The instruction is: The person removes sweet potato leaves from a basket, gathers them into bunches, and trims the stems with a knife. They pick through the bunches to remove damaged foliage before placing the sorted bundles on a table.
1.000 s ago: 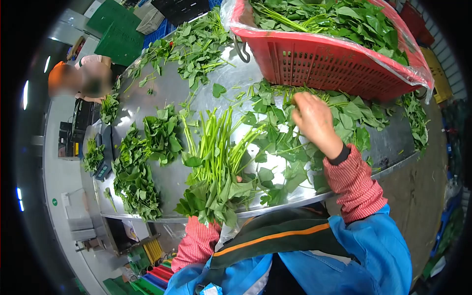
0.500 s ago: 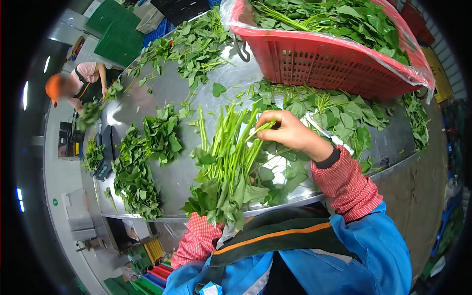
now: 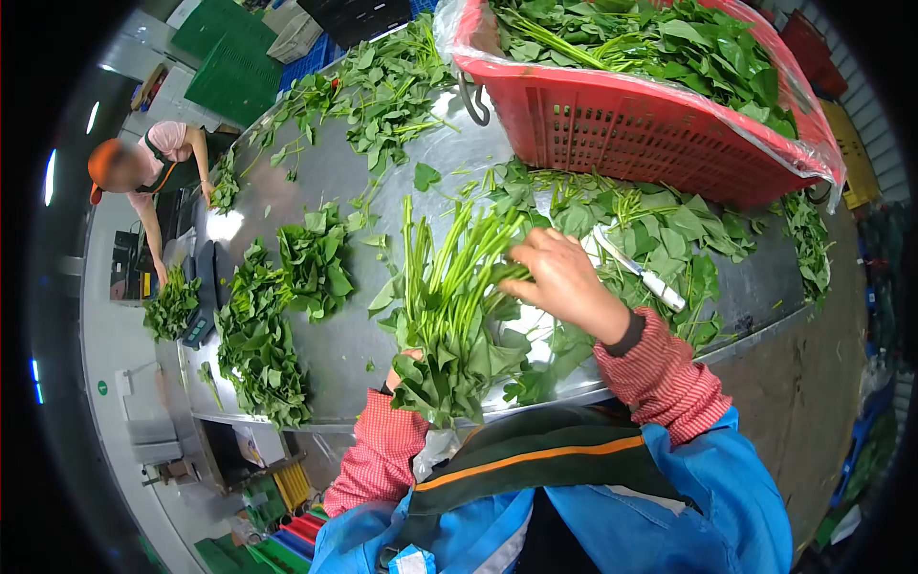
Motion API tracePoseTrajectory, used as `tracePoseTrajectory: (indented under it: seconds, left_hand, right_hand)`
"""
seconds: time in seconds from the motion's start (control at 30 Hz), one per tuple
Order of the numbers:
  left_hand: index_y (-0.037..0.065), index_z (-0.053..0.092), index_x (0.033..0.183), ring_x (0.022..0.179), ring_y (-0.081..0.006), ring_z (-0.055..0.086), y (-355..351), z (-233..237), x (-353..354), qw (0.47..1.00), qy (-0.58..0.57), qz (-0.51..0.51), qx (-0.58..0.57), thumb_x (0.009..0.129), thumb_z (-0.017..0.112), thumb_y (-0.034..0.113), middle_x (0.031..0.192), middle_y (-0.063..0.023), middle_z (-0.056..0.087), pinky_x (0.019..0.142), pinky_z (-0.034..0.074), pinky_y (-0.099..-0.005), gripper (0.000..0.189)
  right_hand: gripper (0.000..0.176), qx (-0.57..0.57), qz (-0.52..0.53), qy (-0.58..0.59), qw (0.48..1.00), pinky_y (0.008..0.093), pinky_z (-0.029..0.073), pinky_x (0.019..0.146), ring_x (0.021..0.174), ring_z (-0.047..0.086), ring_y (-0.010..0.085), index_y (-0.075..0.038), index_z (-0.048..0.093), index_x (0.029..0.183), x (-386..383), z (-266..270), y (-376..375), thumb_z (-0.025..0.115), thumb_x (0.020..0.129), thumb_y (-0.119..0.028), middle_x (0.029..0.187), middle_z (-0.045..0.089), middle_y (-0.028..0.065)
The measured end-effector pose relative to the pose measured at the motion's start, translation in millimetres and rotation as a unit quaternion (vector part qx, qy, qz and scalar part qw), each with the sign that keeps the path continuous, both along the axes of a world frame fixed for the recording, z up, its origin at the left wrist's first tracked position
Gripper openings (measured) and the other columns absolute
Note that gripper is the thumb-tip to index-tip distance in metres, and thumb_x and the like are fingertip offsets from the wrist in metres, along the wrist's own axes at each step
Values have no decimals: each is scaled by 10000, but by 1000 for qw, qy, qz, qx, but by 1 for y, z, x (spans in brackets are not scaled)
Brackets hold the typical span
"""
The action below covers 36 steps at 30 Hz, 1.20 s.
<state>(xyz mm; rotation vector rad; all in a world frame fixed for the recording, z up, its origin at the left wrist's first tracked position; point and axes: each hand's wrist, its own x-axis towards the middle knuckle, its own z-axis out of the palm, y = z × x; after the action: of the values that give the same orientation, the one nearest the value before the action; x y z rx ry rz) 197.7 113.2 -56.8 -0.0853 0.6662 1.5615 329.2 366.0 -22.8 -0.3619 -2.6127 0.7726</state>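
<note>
A bunch of leafy greens [image 3: 449,316] with long pale stems stands over the near edge of the metal table, stem ends pointing away from me. My left hand [image 3: 406,362] is wrapped round its lower leafy part; leaves cover most of the fingers. At the bunch's right side, my right hand [image 3: 562,282] has its thumb and curled fingers around some green stems, partly hidden by the hand. A knife [image 3: 660,289] with a white handle lies on loose greens right of that hand.
A red plastic crate [image 3: 650,134], lined with clear film and full of greens, stands at the back right. Piled bunches [image 3: 263,344] lie left on the metal table [image 3: 359,349], beside a dark scale [image 3: 201,301]. Across the table, a co-worker [image 3: 163,158] in an orange cap handles greens.
My right hand has shifted slightly right and down, its fingers less pinched. More of my left hand shows beside the leaves. The co-worker has lowered a bunch near the scale.
</note>
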Motion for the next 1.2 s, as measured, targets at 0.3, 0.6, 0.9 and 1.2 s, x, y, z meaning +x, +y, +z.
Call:
tracePoseTrajectory:
  seconds: [0.3,0.6,0.9,1.2]
  left_hand:
    - [-21,563,1227,937,-213,652,-10,7,1,969,192,-27,-154,801,698,101,1099,-117,667,875,515,-358,463]
    - [-17,575,1170,938,-195,642,-6,10,4,915,385,18,-122,741,688,36,1070,-96,663,871,507,-334,447]
    - [-12,577,1190,956,-157,611,3,31,11,892,442,4,-97,714,648,-7,1089,-51,641,878,488,-307,481]
    - [8,546,1232,957,-143,603,-3,42,10,766,625,-20,-151,717,733,60,1052,-41,641,874,486,-310,550]
  right_hand:
    - [156,-29,-61,-42,997,413,486,690,763,599,298,-73,688,802,23,-2,22,670,819,-227,806,676,106]
    - [322,-123,-71,47,989,406,507,624,678,648,309,-45,663,1022,36,54,12,705,818,-290,717,650,128]
    - [208,-729,116,57,672,222,372,491,533,458,49,-16,646,1045,27,29,18,650,878,-140,649,534,-37]
    - [330,-576,-56,125,806,211,372,568,679,481,57,-47,564,1059,28,42,39,622,920,-340,784,550,15]
